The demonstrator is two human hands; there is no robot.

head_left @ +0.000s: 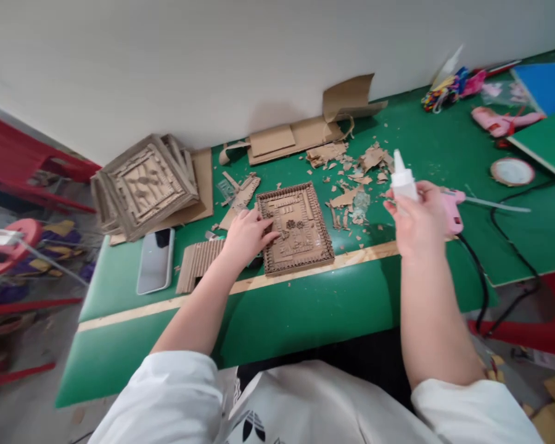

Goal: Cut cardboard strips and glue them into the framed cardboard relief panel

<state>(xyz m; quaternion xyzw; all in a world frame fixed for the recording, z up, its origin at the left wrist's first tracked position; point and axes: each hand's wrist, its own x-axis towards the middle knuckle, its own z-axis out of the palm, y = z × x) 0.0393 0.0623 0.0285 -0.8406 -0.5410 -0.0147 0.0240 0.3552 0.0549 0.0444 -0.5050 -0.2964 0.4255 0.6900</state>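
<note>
A square corrugated cardboard panel [321,237] with a raised rim and small cardboard decorations lies flat on the table. My left hand [247,237] rests over its left edge, with thumb and fingers apart on the rim and inner face. In my right hand [419,213] is a white glue bottle [403,179], held upright with its pointed nozzle up, to the right of the panel and above the table. Beneath my left forearm lies a piece of corrugated cardboard [197,262]. Behind my right hand, a pink glue gun [453,213] is partly hidden.
Torn cardboard scraps [346,197] litter the green table [314,308]. Stacked cardboard panels [143,185] and a phone [156,262] sit at the left. Cardboard strips [277,142] lie along the wall. At right are a tape roll [512,171] and a black cable [511,240].
</note>
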